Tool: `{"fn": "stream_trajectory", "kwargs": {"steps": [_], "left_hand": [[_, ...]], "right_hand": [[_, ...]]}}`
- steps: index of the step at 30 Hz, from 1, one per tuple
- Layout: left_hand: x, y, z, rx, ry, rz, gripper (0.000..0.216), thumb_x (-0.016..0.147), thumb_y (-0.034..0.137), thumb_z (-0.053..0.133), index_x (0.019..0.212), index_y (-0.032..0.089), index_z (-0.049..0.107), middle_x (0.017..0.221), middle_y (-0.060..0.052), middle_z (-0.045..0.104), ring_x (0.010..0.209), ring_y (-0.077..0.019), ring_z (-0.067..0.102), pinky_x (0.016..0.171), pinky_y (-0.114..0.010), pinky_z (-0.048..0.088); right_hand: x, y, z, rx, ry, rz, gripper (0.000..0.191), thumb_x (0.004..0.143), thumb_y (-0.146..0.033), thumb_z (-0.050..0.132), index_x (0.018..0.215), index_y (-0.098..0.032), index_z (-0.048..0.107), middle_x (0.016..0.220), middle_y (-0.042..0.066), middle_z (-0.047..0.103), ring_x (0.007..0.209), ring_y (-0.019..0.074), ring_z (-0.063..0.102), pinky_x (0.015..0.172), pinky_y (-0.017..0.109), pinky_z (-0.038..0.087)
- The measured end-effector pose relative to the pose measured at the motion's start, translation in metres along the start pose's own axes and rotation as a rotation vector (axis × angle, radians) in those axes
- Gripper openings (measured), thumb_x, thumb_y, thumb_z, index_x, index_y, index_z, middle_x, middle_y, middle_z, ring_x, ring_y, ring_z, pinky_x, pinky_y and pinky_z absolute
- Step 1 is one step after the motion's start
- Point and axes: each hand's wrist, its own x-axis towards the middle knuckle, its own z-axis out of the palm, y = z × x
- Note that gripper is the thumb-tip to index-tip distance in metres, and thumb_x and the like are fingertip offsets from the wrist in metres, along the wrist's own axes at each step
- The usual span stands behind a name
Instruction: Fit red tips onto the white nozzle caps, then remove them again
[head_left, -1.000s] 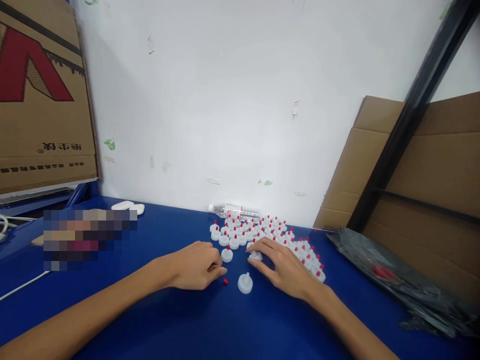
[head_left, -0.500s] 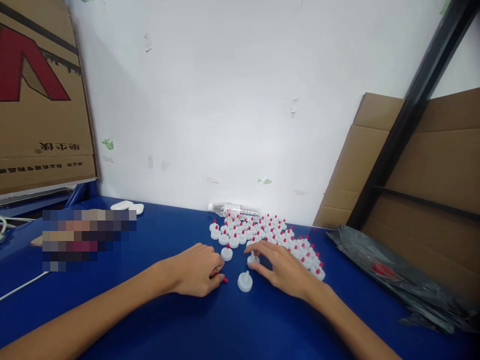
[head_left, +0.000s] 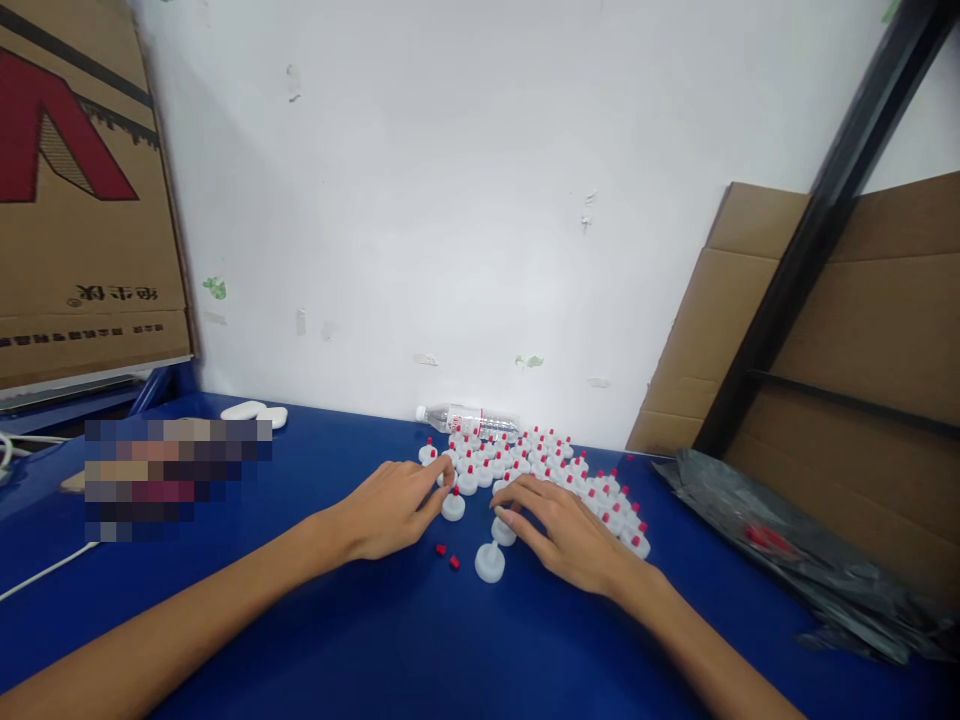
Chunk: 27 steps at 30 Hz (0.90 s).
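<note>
Blue desk [head_left: 375, 650] below, my parted left grip [head_left: 394, 508] could brush the red-tipped lid [head_left: 452, 509] toward the back edge; whether my right grip [head_left: 556, 522] holds, I can't tell.

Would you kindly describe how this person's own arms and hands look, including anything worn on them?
The left hand and right hand are bare, with no gloves. The left forearm and right forearm look slim and are uncovered as far as the picture shows, no sleeves in sight. No watch, bracelet or ring shows, nor any clear marking.
</note>
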Motion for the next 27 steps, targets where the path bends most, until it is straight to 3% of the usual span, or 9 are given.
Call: {"fn": "stream_trajectory", "kwargs": {"steps": [2,4,12,16,20,24,27], "left_hand": [[0.001,0.000,0.003,-0.030,0.008,0.005,0.032,0.104,0.036,0.033,0.128,0.022,0.048,0.085,-0.002,0.069,0.074,-0.0212,0.064,0.065,-0.028,0.040],[0.001,-0.001,0.007,-0.042,-0.009,0.038,0.033,0.104,0.036,0.036,0.133,0.025,0.048,0.092,-0.003,0.070,0.079,-0.0207,0.066,0.068,-0.028,0.041],[0.004,-0.006,0.014,-0.091,0.050,0.074,0.018,0.101,0.028,0.046,0.109,0.022,0.061,0.102,-0.004,0.067,0.085,-0.0181,0.064,0.069,-0.025,0.043],[0.005,0.002,0.010,-0.296,0.177,0.064,0.012,0.098,0.028,0.053,0.100,0.022,0.063,0.097,-0.001,0.068,0.086,-0.0166,0.063,0.077,-0.025,0.045],[0.003,0.016,0.009,-0.502,0.276,0.095,0.013,0.097,0.031,0.058,0.095,0.020,0.065,0.095,-0.001,0.069,0.082,-0.0149,0.062,0.074,-0.024,0.046],[0.002,0.023,0.014,-0.522,0.266,0.068,0.018,0.095,0.036,0.060,0.091,0.019,0.063,0.086,0.000,0.067,0.073,-0.0141,0.059,0.070,-0.024,0.045],[0.000,0.024,0.014,-0.471,0.237,0.052,0.021,0.099,0.038,0.054,0.092,0.019,0.058,0.084,0.001,0.063,0.072,-0.0136,0.057,0.070,-0.024,0.043]], "right_hand": [[0.000,0.001,0.001,-0.008,0.001,0.003,0.021,0.102,-0.031,0.044,0.110,-0.025,0.063,0.107,0.003,0.067,0.095,0.0177,0.064,0.089,0.034,0.051],[0.000,0.001,0.001,-0.016,0.005,0.009,0.021,0.102,-0.030,0.044,0.110,-0.026,0.063,0.107,0.003,0.067,0.095,0.0181,0.064,0.090,0.034,0.050],[0.002,-0.002,-0.001,-0.049,0.088,-0.025,0.022,0.101,-0.026,0.044,0.110,-0.024,0.064,0.106,0.005,0.068,0.098,0.0199,0.063,0.090,0.038,0.049],[0.004,-0.010,-0.001,-0.030,0.171,0.000,0.029,0.098,-0.028,0.051,0.127,-0.027,0.056,0.118,0.007,0.066,0.110,0.0226,0.060,0.097,0.042,0.047],[0.007,-0.021,0.002,-0.013,0.184,-0.047,0.046,0.090,-0.037,0.066,0.133,-0.027,0.052,0.125,0.007,0.065,0.115,0.0245,0.058,0.100,0.045,0.044],[0.011,-0.029,0.006,-0.006,0.233,-0.147,0.022,0.092,-0.030,0.063,0.114,-0.024,0.062,0.108,0.005,0.072,0.101,0.0212,0.064,0.096,0.043,0.043],[0.011,-0.030,0.008,0.001,0.239,-0.155,0.015,0.094,-0.030,0.061,0.107,-0.024,0.063,0.099,0.003,0.073,0.092,0.0189,0.066,0.096,0.043,0.042]]}}
